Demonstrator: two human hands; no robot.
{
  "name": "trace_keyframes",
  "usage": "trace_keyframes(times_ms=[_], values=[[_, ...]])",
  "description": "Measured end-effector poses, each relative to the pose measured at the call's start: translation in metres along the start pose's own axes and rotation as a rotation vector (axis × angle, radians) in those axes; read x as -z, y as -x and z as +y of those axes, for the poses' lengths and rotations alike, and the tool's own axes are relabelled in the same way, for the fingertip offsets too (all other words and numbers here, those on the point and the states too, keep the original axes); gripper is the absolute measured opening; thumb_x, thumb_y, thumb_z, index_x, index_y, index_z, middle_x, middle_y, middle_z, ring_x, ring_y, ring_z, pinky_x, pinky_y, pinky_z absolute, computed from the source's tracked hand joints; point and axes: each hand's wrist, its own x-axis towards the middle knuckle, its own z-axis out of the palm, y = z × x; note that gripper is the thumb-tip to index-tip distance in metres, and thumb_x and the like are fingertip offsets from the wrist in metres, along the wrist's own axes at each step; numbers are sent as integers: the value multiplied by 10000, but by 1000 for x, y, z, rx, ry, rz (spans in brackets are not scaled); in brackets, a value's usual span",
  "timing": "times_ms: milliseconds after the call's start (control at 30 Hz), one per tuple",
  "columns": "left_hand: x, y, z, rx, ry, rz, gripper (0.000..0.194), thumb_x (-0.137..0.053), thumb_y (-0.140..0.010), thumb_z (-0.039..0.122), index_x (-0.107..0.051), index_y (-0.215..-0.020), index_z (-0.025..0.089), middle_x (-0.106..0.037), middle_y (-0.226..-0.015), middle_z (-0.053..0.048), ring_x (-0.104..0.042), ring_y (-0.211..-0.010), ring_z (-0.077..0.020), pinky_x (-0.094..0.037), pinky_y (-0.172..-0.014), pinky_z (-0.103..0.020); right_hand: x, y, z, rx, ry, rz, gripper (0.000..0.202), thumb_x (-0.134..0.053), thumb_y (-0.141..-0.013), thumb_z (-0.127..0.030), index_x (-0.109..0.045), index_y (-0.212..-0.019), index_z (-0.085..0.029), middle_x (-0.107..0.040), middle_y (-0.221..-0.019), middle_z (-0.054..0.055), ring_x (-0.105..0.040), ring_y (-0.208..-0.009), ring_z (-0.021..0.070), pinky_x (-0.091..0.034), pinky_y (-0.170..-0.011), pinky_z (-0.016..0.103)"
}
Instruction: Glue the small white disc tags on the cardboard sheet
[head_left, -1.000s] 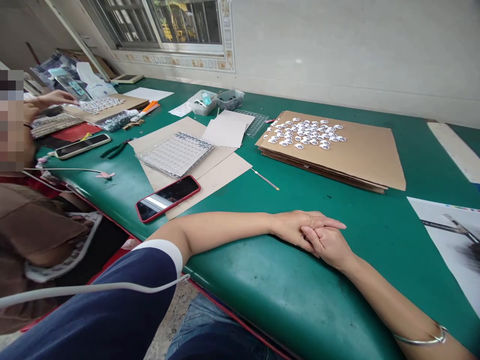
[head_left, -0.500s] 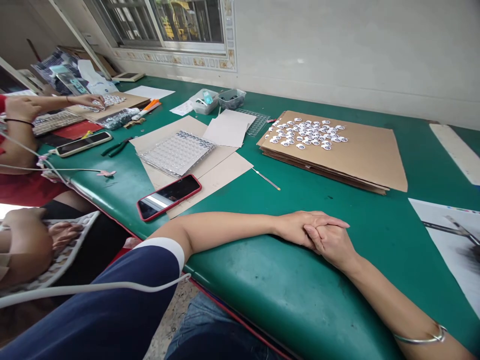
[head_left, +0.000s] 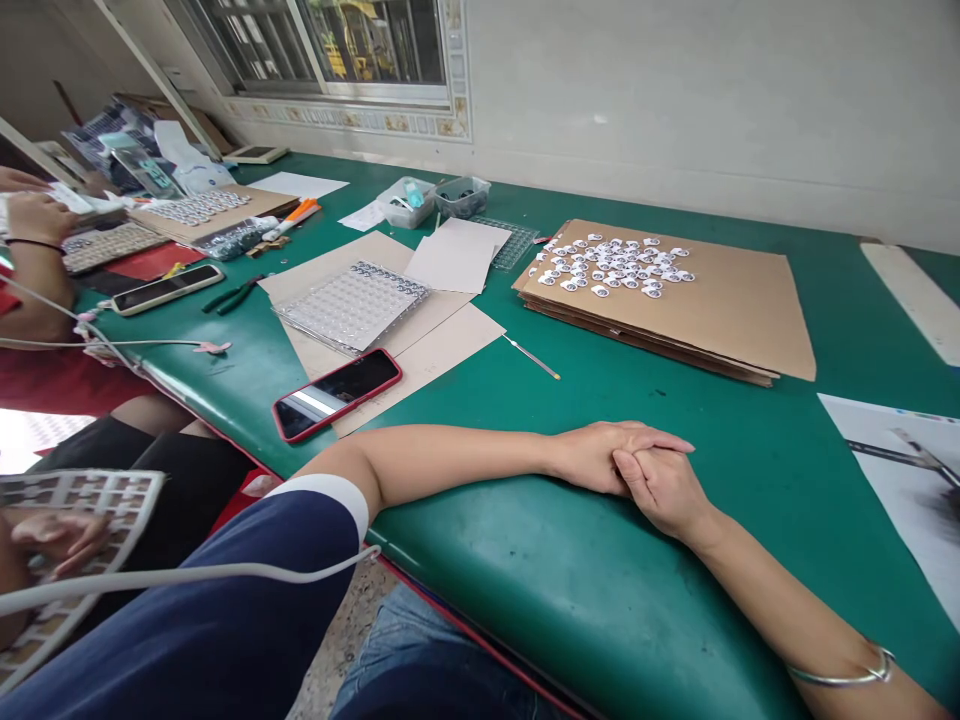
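Note:
My left hand (head_left: 589, 455) and my right hand (head_left: 666, 488) are clasped together on the green tabletop (head_left: 480, 545). The fingers of each wrap round the other hand, and no object shows between them; the palms are hidden. A silver bangle (head_left: 847, 678) circles my right wrist. Beyond my hands, small white pieces with dark round marks (head_left: 622, 262) lie scattered on a stack of brown cardboard sheets (head_left: 739, 310). A phone in a red case (head_left: 339, 393) rests above my left forearm. Up from my hands lies a thin stick with a yellow tip (head_left: 531, 356).
Clear plastic trays (head_left: 352, 305) lie on grey card, with green-handled pliers (head_left: 234, 294) to their left. Two plastic tubs (head_left: 462, 197) stand near the wall. A white cable (head_left: 187, 575) crosses my left sleeve. People sit at the left, one with a white grid tray (head_left: 139, 500).
My clasped hands stay nearly still. At the left, a co-worker's arm has drawn back from the pieces on their cardboard. Another person's hands and white grid tray have shifted lower.

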Motion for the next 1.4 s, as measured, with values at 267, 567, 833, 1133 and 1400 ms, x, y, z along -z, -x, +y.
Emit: trace_keyframes(times_ms=[267,567,833,1133,1400], values=[[-2,-2,-1,45,-4,29,622,-532,-781,286,-373,-1345,78,-474,-1287,-50,-459,-1163,-134,-347,-1009,-208,7,-6,-9,-138,-215,-104,409,-366,-887,-295,-444,-526,-120,-459,-532,8,-398,-534,34,-314,-561,215],[-4,1,-7,71,73,63,609,-571,-754,266,-406,-1303,58,-502,-1250,-85,-486,-1137,-154,-383,-972,-237,1,-10,-11,-262,-275,-36,460,-407,-877,-375,-475,-506,-112,-472,-514,9,-418,-524,24,-327,-522,182],[-2,0,-6,51,60,65,609,-560,-725,258,-433,-1294,83,-512,-1234,-56,-494,-1125,-150,-383,-963,-220,-1,-9,-14,-239,-258,21,428,-384,-888,-334,-536,-545,-128,-535,-554,13,-479,-543,40,-371,-563,193],[3,0,-6,12,20,22,637,-557,-734,277,-412,-1321,77,-510,-1228,-59,-490,-1112,-160,-387,-947,-231,1,-11,-15,-208,-266,-1,412,-382,-888,-281,-512,-531,-123,-505,-533,1,-436,-513,23,-329,-529,200],[4,-1,-7,71,14,-17,630,-544,-737,287,-399,-1319,95,-499,-1247,-53,-499,-1101,-157,-389,-941,-230,2,-10,-12,-186,-264,-22,418,-368,-882,-286,-432,-508,-112,-439,-508,3,-387,-516,23,-308,-541,202]])
